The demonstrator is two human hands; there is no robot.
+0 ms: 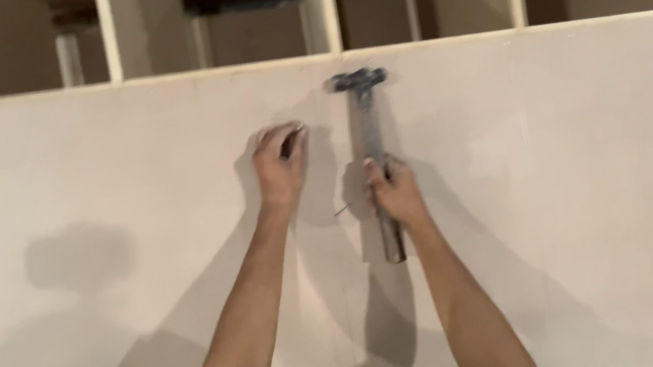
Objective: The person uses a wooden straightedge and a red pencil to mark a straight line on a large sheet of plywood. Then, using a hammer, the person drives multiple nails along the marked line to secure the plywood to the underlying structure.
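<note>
Hammer point(368, 133) gripped in right hand point(395, 192) below panel's top edge point(490, 35); left hand point(280, 162) curled against bare board.

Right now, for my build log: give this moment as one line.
left hand: pressed to pale wall board | right hand: grip on grey metal hammer, head up | seam between hands

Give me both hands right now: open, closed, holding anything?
Left hand: fingers curled against the wall board; whether it holds something small cannot be told.
Right hand: closed around the hammer handle, head pointing up.
</note>
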